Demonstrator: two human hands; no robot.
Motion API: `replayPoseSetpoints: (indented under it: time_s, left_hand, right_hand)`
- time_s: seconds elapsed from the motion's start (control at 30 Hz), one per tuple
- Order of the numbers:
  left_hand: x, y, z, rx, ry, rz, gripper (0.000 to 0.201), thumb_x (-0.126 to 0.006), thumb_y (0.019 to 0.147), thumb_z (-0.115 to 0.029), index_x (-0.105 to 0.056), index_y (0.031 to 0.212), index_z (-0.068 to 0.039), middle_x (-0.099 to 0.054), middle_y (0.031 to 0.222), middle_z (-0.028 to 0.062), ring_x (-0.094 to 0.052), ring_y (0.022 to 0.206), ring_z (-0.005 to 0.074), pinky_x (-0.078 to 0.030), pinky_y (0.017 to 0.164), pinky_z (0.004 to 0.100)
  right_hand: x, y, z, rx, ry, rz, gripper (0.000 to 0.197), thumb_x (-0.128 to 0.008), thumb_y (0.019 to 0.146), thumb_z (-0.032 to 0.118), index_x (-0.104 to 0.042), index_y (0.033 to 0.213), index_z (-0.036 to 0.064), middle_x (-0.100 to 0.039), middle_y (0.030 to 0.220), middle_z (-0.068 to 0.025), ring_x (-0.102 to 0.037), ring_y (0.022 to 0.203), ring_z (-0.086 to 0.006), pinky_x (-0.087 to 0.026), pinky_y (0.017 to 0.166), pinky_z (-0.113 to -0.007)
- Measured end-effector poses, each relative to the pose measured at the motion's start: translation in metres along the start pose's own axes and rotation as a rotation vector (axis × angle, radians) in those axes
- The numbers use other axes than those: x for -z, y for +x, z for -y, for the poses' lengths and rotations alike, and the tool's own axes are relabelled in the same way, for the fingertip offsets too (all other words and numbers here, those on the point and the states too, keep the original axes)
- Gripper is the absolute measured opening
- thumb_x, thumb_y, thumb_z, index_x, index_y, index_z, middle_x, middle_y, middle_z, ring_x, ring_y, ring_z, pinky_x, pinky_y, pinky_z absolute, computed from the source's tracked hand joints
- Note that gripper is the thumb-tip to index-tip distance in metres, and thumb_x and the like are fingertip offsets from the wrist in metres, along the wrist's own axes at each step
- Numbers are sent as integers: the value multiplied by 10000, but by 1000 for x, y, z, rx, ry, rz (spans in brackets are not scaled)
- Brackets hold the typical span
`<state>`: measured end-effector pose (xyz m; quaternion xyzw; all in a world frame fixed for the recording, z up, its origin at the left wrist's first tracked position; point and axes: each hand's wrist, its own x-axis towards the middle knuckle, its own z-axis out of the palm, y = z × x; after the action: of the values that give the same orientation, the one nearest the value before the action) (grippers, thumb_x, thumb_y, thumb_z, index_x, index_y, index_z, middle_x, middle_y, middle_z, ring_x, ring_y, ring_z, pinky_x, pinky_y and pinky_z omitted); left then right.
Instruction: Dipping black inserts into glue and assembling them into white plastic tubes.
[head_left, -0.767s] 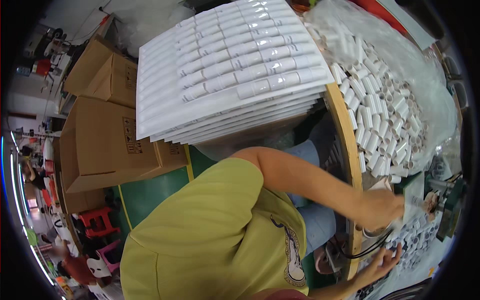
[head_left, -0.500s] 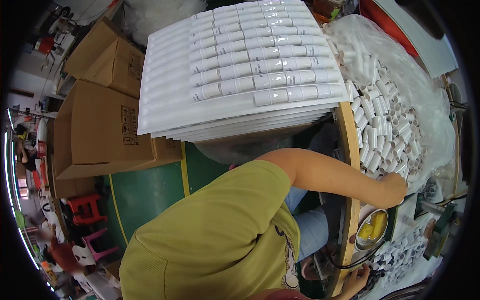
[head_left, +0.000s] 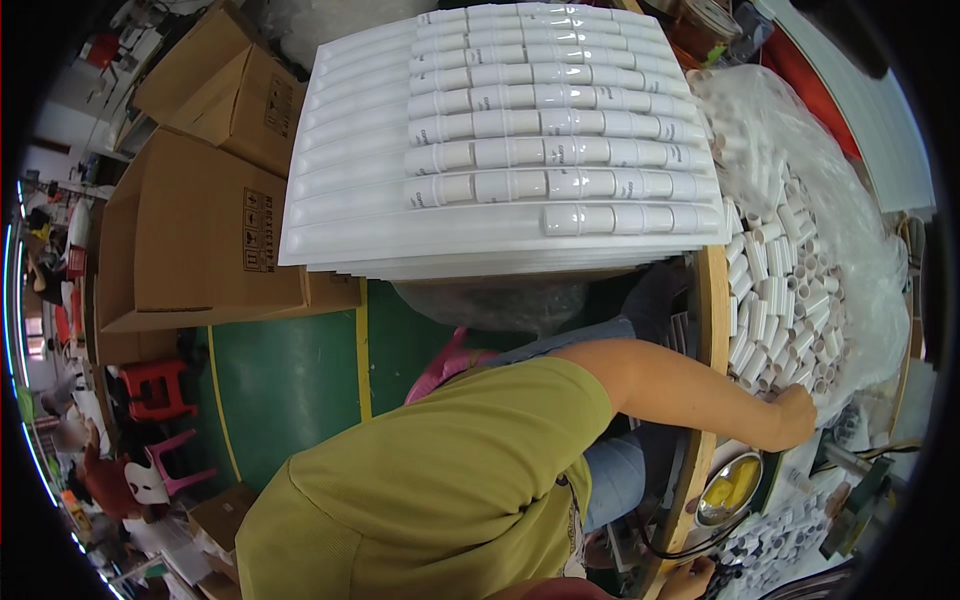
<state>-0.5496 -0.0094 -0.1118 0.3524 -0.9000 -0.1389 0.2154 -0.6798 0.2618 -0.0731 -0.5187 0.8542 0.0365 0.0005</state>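
Note:
My left hand [head_left: 793,418] reaches across the wooden bench edge [head_left: 712,330], with its fingers curled closed at the near border of a heap of short white plastic tubes [head_left: 775,310]. Whatever is between those fingers is hidden. At the lower edge, my right hand [head_left: 688,580] is partly cut off. Its fingers look bent together beside small black parts [head_left: 728,578], and I cannot make out what they hold. Between the hands sits an oval metal bowl [head_left: 712,515] with yellow pieces [head_left: 735,485] in it.
Stacked white ribbed trays [head_left: 350,150] carry rows of white printed tubes [head_left: 560,125]. Clear plastic sheeting [head_left: 860,240] borders the heap. Black cables [head_left: 690,553] curve beside the bowl. Left are cardboard boxes [head_left: 190,230], a red stool [head_left: 155,390] and a pink stool [head_left: 180,460].
The whole view has shifted, with the bench lower and further right. My right hand has drawn toward the lower edge, its fingers more bent. My left hand stays by the white tubes.

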Motion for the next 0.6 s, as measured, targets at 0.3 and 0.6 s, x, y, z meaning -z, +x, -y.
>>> replayPoseSetpoints:
  time_s: [0.3,0.6]
  left_hand:
    - [-11,-4,-1,-101,111,84,175,-608,778,-161,-738,892,-134,-703,904,58,-658,817,253,-463,586,410]
    - [-10,-15,-1,-78,117,125,213,-599,802,-170,-730,957,-105,-694,984,90,-636,927,299,-477,680,482]
  right_hand:
    - [-11,14,9,-99,740,-416,263,-630,895,191,-637,931,-69,-638,752,-154,-598,691,-200,-502,581,-337]
    - [7,27,83,182,688,-373,411,-539,956,297,-574,1096,-87,-617,881,-185,-602,693,-242,-479,483,-336]
